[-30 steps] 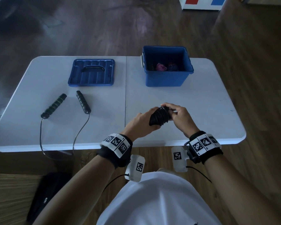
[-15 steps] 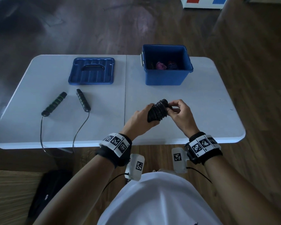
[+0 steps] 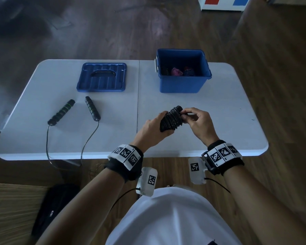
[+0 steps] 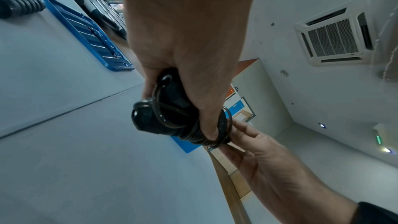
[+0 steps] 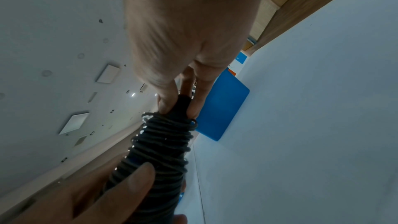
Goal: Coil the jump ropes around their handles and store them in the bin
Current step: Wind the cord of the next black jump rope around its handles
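1. Jump rope, uncoiled (image 3: 74, 121): lies on the left half of the white table (image 3: 42, 138). Its two black handles with green bands rest apart, tilted away from each other, and the thin cord (image 3: 48, 144) runs from both handle ends over the near table edge and loops below it.
2. Blue lid (image 3: 102, 77): lies flat on the table beyond the uncoiled rope, handle recess facing up, well apart from the bin.
3. Left hand (image 3: 153, 127): fingers and thumb curl round the lower part of the coiled jump rope (image 3: 171, 119), held above the table on the near right half. In the left wrist view the thumb presses over the wound cord, and one loose loop stands off the handle end.
4. Coiled jump rope: a black bundle, cord wound in close turns round the handles, tilted with its upper end toward the right hand.
5. Right hand (image 3: 198, 122): thumb and fingertips pinch the upper tip of the bundle, seen closely in the right wrist view (image 5: 183, 106); the other fingers are loosely bent.
6. Blue bin (image 3: 183, 84): stands open on the far right half of the table, beyond the hands. Pink and dark bundles (image 3: 182, 71) lie on its floor; what they are cannot be told.
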